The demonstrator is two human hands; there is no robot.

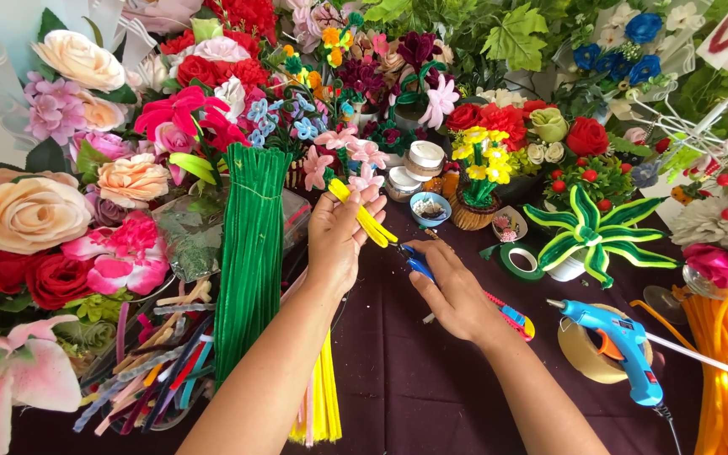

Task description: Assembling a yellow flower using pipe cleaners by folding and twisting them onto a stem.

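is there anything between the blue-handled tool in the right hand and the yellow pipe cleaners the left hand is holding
Nothing visible. The right hand holds the blue-handled tool right at the lower end of the yellow pipe cleaners gripped by the left hand, with only dark tablecloth beneath.

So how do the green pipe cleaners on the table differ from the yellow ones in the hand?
The green pipe cleaners form a thick, long bundle lying on the table, untouched. The yellow pipe cleaners are only a few short pieces, held up tilted in the left hand, with the right hand bringing a blue-handled tool to their lower end. Both look fuzzy and straight.
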